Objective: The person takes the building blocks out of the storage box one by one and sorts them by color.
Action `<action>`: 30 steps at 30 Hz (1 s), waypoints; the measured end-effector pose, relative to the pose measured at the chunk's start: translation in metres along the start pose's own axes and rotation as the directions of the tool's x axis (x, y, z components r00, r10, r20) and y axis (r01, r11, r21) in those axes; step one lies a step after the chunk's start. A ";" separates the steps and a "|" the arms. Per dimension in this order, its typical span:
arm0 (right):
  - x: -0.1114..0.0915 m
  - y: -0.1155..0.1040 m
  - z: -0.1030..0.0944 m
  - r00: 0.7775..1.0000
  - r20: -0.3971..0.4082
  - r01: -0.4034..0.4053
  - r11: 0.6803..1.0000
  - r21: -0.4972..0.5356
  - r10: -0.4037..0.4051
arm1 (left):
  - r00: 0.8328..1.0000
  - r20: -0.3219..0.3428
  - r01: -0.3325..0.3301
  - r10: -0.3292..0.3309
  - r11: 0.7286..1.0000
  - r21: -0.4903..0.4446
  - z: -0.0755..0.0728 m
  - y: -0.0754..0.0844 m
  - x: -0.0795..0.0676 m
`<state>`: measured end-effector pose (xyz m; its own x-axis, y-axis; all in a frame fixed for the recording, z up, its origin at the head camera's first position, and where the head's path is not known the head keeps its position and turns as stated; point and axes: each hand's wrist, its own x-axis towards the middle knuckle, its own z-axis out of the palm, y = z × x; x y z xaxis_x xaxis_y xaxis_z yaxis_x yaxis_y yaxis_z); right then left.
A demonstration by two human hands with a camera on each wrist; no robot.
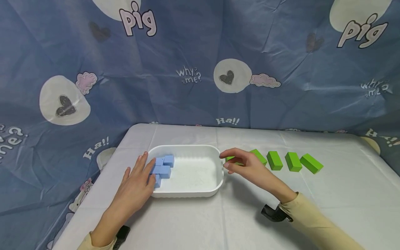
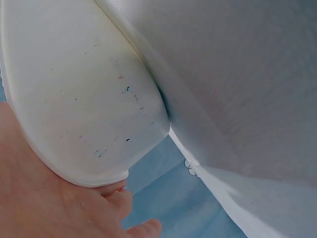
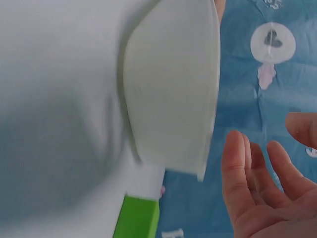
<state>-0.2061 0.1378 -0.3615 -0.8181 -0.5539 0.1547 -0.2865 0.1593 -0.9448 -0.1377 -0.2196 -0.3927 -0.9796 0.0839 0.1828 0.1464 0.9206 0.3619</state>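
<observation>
A white plastic tray point(image 1: 193, 177) sits on the table with several light blue blocks point(image 1: 164, 171) grouped at its left end. My left hand point(image 1: 135, 189) rests on the tray's left rim, fingers spread and partly covering the blue blocks. The left wrist view has that hand point(image 2: 59, 198) along the rim of the tray's outer wall point(image 2: 84, 89). Beside the right rim, my right hand point(image 1: 250, 168) hovers with bent fingers, thumb and fingertips apart, nothing between them. In the right wrist view its fingers point(image 3: 235, 173) are separate from the tray wall point(image 3: 171, 89).
Several green blocks stand in a row right of the tray, among them one block point(image 1: 275, 160) in the middle and one point(image 1: 311, 163) at the far end. My right hand partly hides the nearest. A blue printed curtain point(image 1: 187, 100) hangs behind the white-covered table point(image 1: 250, 229).
</observation>
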 end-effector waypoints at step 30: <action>0.053 0.004 0.071 0.996 0.087 -0.014 1.000 -0.017 0.015 | 1.000 0.012 -0.007 0.007 1.000 0.012 -0.002 0.001 0.000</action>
<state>-0.2155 0.0509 -0.3775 -0.7756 -0.6207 0.1146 -0.2838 0.1808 -0.9417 -0.1371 -0.2194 -0.3908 -0.9802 0.0949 0.1739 0.1516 0.9244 0.3499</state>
